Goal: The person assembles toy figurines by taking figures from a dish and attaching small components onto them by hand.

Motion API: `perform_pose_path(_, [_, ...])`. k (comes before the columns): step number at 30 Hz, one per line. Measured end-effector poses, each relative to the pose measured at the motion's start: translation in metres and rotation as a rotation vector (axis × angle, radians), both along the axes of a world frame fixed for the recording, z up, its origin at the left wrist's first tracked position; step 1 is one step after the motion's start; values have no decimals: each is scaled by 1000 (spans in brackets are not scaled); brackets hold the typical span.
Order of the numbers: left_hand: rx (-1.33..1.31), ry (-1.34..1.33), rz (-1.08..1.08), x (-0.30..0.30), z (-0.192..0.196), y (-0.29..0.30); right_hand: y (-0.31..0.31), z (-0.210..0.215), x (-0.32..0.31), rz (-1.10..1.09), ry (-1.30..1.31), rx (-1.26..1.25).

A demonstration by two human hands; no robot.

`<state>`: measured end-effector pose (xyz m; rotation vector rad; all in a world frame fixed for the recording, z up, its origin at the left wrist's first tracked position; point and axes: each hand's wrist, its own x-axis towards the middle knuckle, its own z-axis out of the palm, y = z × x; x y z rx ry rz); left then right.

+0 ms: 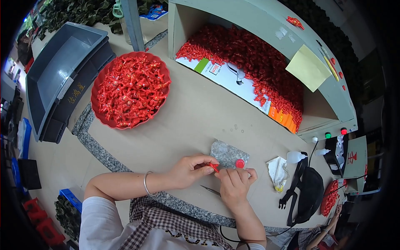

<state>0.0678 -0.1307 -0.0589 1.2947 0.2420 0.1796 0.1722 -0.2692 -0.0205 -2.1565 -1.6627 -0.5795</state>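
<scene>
My left hand, with a bangle on its wrist, pinches a small glossy red figurine between thumb and fingertips. Against the figurine's near right side comes my right hand, its fingers curled. A thin pale end shows by its outer fingers, but what it belongs to is hidden. Just beyond both hands lies a speckled grey stone slab, with a small round red cap at its near right corner. Metal tweezers rest on the table between my forearms.
A scalloped red bowl heaped with red figurines stands left, beside stacked grey bins. Ahead, an open-fronted cabinet holds a red pile. Rightward lie a crumpled cloth, white squeeze bottle and black waist bag. Another person works far right.
</scene>
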Motion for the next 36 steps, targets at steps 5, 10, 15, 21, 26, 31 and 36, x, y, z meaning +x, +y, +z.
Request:
perform_pose_path(5, [-10,-8,6,0,1,0,0,1,0,16,21,8])
perform_pose_path(10, [16,-9,1,0,1,0,-1,1,0,13,11,10])
perform_pose_path(15, [3,-3,16,-1,3,-1,-2,2,-2,-1,-8,14])
perform_pose_path(21, [105,-22,48,-2,6,0,-3,4,-3,-3,-30,8])
perform_pose_path(26, [189,-56,70,-2,11,0,-4,4,-3,-8,-46,7])
perform_pose_path(31, [270,-43,38,-3,16,1,-5,4,-4,-9,-44,3])
perform_pose_path(36, [190,-18,32,-3,15,1,-5,3,-5,-12,-48,0])
